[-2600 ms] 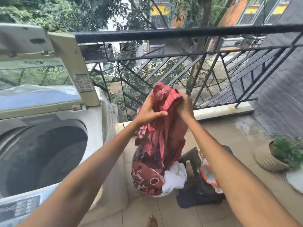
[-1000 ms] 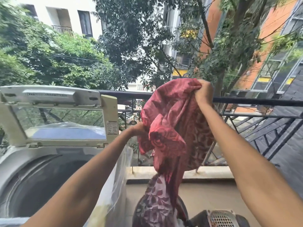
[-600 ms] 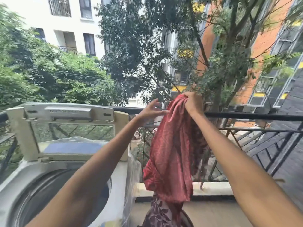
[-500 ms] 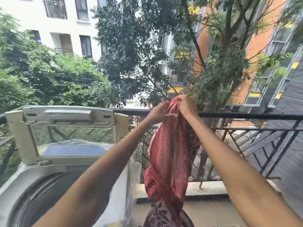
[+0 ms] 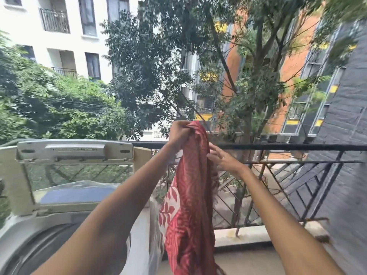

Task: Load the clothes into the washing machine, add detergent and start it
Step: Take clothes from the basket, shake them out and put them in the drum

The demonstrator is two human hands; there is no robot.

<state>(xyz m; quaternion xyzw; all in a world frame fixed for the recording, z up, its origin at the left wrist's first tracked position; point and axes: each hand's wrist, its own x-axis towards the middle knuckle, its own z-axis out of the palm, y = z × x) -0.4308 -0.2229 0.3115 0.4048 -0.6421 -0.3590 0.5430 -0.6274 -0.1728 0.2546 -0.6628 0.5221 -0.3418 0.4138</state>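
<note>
Your left hand (image 5: 179,132) pinches the top edge of the long red patterned cloth (image 5: 188,205), which hangs beside the right edge of the white top-loading washing machine (image 5: 65,231), not over its drum. Your right hand (image 5: 223,160) touches the fabric with fingers spread, gripping nothing as far as the blur allows. A one-handed pinch could slip; the tail may snag the black metal railing (image 5: 278,147) or drop outside the tub.
</note>
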